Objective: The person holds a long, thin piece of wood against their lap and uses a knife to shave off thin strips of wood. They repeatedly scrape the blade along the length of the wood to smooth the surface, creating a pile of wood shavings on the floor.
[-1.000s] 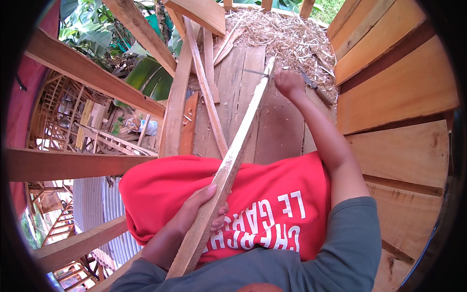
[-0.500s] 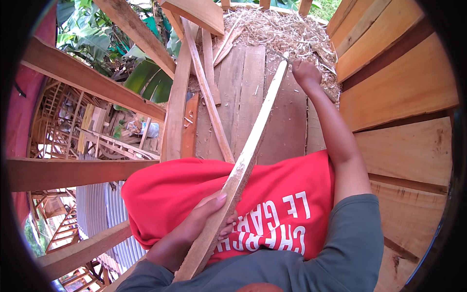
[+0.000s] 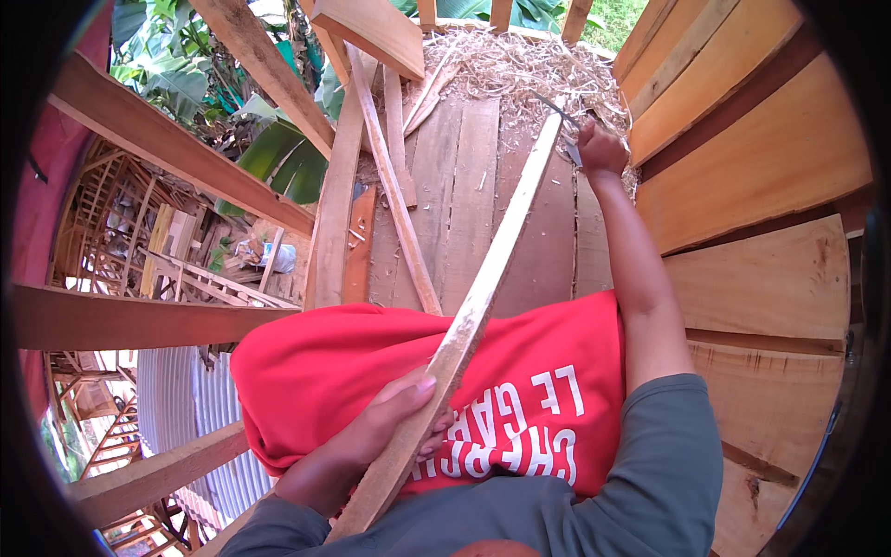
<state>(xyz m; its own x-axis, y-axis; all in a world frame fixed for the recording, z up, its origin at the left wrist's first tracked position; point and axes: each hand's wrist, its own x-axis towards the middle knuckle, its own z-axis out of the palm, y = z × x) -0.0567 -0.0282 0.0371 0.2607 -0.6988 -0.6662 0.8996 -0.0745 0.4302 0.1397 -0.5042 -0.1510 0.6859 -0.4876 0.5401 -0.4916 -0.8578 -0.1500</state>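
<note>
A long squared wooden strip (image 3: 506,237) runs slantwise from my body over my lap to the far end. Its upper face is pale and freshly bared toward the far end, with rough brown wood nearer me. My left hand (image 3: 406,420) is wrapped round the near part, thumb on top. At the far tip, my right hand (image 3: 600,148) is closed on a knife (image 3: 558,108) with a thin, dark, slightly curved blade. That blade lies across or just beyond the strip's tip; whether it touches the wood I cannot tell. Most of the handle is hidden in my fist.
Curly wood shavings (image 3: 529,60) are heaped at the far end of the plank floor (image 3: 469,176). Another thin wooden strip (image 3: 394,195) leans at the left. A board wall (image 3: 752,186) stands close on my right. Open timber beams (image 3: 148,325) are on the left. Red cloth (image 3: 325,371) covers my lap.
My right hand has shifted slightly right and nearer me, and more of the knife blade shows at the strip's tip. My left hand keeps its hold. The view has shifted a little.
</note>
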